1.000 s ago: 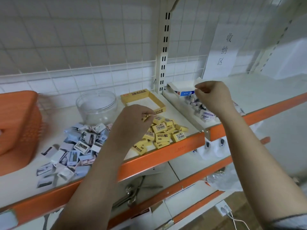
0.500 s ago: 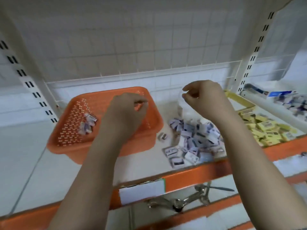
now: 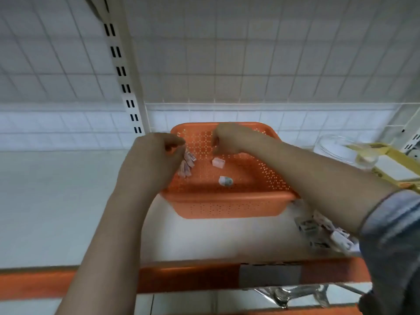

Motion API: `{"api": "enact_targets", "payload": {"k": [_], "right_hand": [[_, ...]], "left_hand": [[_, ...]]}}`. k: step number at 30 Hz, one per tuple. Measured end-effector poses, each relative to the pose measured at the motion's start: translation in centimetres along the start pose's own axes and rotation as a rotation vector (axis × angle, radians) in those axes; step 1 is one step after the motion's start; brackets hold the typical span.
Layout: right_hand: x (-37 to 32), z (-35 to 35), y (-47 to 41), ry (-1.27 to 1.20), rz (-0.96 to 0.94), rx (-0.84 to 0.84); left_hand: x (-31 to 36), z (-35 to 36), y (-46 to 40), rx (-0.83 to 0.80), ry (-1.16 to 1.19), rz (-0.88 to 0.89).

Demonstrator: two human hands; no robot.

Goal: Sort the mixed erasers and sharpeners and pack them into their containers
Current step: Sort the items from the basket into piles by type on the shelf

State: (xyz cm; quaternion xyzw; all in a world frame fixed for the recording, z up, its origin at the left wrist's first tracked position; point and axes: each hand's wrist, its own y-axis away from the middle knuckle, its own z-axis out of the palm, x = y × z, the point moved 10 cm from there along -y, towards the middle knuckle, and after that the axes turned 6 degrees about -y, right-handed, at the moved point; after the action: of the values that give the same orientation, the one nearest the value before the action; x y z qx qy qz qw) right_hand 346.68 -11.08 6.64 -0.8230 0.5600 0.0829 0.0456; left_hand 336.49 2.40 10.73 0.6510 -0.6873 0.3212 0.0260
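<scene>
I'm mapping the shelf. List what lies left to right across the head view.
Slotted post → left hand → orange basket → glass jar → yellow box.

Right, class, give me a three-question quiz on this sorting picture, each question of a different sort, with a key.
1. True or false: both hands are over the orange basket.
2. The clear tub stands where? A) inside the basket B) right of the basket C) left of the basket
3. Fill in: the loose pile of sharpeners lies on the shelf, outside the ____.

Key: 1 true; 2 B; 3 basket.
</scene>
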Motion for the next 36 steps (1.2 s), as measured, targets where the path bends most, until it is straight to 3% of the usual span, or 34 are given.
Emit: {"api": "enact_targets", "payload": {"k": [3,8,13,17,21,25,30,36], "right_hand": [[1.0,4.3,-2.0,0.077,0.026,-0.186],[2.2,4.5,-2.6,0.056,0.047,-0.190],[3.8,-2.7,0.7,-0.159,0.079,0.080],[5.7,-5.0,7.7,-0.515,0.094,0.352],[7.2,-4.0,13.8,-0.797,0.135,0.593],[7.8,-3.3,16.2,-0.880,0.169,0.698],[7.6,-3.2,17.1,-0.895,0.178,0.723],[8.3,-3.3,20.0,-0.952,0.246,0.864]], "left_hand": [[-0.7,0.3,-0.4,-0.020,-0.026,-0.004],[-0.5,1.3,-2.4,-0.096,-0.139,0.033],[1.8,6.7,-6.4,-0.340,-0.433,0.262],[2.2,11.6,-7.6,-0.564,-0.715,0.441],[2.3,13.8,-7.5,-0.620,-0.929,0.532],[2.2,14.5,-7.4,-0.660,-0.996,0.533],[2.6,13.3,-7.6,-0.622,-0.914,0.524],[6.7,7.5,-5.8,-0.355,-0.402,0.462]]}}
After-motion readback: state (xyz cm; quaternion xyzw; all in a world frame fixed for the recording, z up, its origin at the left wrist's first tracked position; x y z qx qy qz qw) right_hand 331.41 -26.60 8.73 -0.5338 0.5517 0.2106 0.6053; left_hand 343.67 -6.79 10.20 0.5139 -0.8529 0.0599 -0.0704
